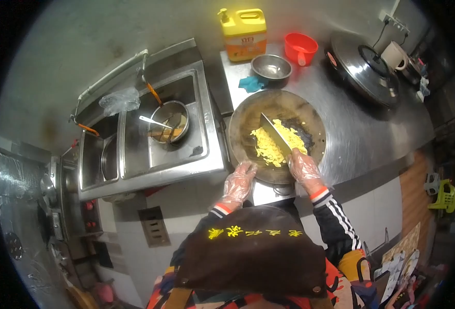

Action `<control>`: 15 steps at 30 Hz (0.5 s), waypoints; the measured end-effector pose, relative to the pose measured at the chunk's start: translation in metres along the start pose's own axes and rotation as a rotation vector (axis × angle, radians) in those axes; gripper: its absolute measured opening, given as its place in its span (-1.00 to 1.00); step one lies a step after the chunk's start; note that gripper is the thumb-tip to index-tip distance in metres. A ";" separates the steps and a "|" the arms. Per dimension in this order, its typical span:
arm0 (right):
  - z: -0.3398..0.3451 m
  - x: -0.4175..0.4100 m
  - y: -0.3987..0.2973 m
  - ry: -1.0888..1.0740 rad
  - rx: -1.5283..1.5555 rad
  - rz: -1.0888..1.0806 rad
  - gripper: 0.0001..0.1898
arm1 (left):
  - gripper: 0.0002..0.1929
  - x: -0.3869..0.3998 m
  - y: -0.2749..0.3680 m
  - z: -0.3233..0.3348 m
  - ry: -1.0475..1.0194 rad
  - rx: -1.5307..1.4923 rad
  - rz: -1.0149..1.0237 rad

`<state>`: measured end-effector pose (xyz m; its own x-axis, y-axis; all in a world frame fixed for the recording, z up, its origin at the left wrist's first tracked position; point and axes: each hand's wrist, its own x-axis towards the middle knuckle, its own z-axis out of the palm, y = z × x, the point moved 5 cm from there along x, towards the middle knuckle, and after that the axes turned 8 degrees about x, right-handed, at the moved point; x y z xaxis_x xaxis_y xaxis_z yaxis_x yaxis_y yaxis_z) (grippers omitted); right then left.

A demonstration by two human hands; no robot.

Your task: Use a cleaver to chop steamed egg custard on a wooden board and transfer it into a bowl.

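Observation:
A round wooden chopping board (279,101) lies before me with chopped yellow food (268,148), which looks like cooked egg, spread over its middle. My right hand (304,168), in a clear plastic glove, grips a cleaver (275,134) by its handle. The blade stands on edge across the food, dividing it into two parts, with its tip pointing away and to the left. My left hand (239,182), gloved the same way, is at the board's front left rim, its fingertips touching there. Whether its fingers clasp the rim is hard to see.
Left of the board is a steel sink (165,160) with a pot (187,116) holding a white-handled utensil (154,122). Behind the board are a steel bowl (271,67), a teal cloth (251,84), a yellow jug (244,34) and a red dipper (300,46). A lidded pan (360,69) stands at right.

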<state>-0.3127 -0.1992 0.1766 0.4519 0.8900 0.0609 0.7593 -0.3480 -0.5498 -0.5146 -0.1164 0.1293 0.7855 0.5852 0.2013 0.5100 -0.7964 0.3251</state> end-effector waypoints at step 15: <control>-0.005 -0.012 -0.023 -0.089 0.031 0.085 -0.80 | -0.69 0.003 -0.003 0.005 -0.009 -0.010 0.000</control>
<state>-0.3332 -0.2036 0.1927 0.4698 0.8807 -0.0605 0.7045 -0.4153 -0.5756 -0.5124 -0.1131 0.1242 0.7887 0.5836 0.1933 0.5063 -0.7949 0.3342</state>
